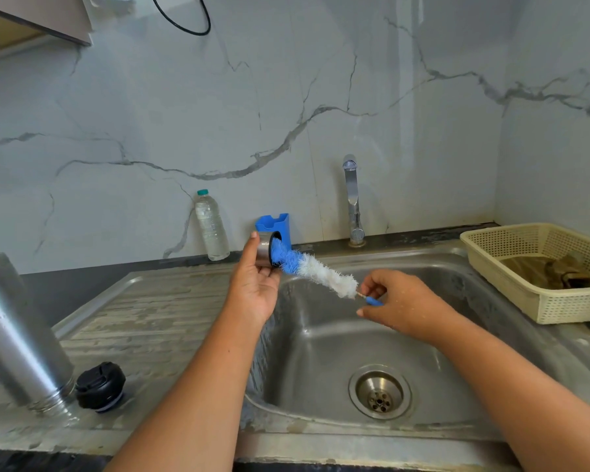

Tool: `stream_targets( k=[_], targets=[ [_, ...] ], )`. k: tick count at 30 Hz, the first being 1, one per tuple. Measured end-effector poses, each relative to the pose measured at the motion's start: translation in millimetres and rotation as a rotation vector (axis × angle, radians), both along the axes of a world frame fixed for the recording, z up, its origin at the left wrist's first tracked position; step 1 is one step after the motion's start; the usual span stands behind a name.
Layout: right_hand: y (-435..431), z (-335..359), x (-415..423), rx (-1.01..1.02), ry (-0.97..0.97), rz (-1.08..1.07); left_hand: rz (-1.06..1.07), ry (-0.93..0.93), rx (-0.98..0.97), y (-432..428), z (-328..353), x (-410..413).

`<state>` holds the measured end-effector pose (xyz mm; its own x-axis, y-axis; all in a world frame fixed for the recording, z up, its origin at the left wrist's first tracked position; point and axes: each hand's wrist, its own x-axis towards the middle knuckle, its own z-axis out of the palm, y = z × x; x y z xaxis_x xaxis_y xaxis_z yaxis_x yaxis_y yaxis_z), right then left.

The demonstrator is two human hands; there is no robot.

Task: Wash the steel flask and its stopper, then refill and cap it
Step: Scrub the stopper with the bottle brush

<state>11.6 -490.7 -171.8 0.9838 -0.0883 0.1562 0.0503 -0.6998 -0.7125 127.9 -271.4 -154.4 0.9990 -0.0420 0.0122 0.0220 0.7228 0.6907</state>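
My left hand [252, 284] grips a small steel cup lid [263, 251] above the sink's left rim, its opening turned to the right. A blue and white bottle brush [315, 270] has its blue tip inside the lid. My right hand [399, 304] pinches the brush's blue handle over the basin. The steel flask [17, 335] stands upside down on the draining board at the far left. Its black stopper [100, 385] sits right beside the flask's mouth.
The steel sink [321, 352] with its drain lies below my hands. A tap [353, 206] rises behind the basin. A blue holder [276, 224] and a clear water bottle [212, 226] stand at the wall. A cream basket [539, 301] holding a brown cloth sits at right.
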Motion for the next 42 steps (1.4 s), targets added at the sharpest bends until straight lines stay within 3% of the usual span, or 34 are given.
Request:
stream_targets(
  k=[8, 15, 21, 24, 27, 32, 37, 42],
  targets=[
    [-1.5, 0.4, 0.4, -0.015, -0.198, -0.23, 0.006, 0.059, -0.001, 0.3, -1.2, -2.8],
    [3.0, 9.7, -5.4, -0.156, -0.115, -0.117, 0.007, 0.028, 0.015, 3.7, 1.8, 0.3],
    [6.8, 3.4, -6.1, 0.508, 0.199, 0.173, -0.009, 0.006, -0.002, 6.6, 2.4, -2.2],
    [4.5, 3.1, -5.5, 0.58, 0.232, 0.185, -0.007, 0.005, -0.011, 5.4, 3.7, -3.1],
    [7.1, 1.7, -1.6, 0.431, 0.175, 0.134, 0.001, 0.022, -0.059, 8.7, 2.9, -1.0],
    [5.3, -0.6, -1.0, -0.057, -0.031, -0.053, 0.019, 0.047, -0.106, 9.8, 3.7, -4.0],
    [4.8, 7.2, -6.0, -0.232, -0.215, -0.258, -0.01, 0.025, -0.037, 1.6, 7.7, -5.5],
    [7.3, 13.4, -6.1, -0.258, -0.32, -0.227, 0.013, 0.03, -0.06, 3.2, 6.2, -5.0]
  ],
)
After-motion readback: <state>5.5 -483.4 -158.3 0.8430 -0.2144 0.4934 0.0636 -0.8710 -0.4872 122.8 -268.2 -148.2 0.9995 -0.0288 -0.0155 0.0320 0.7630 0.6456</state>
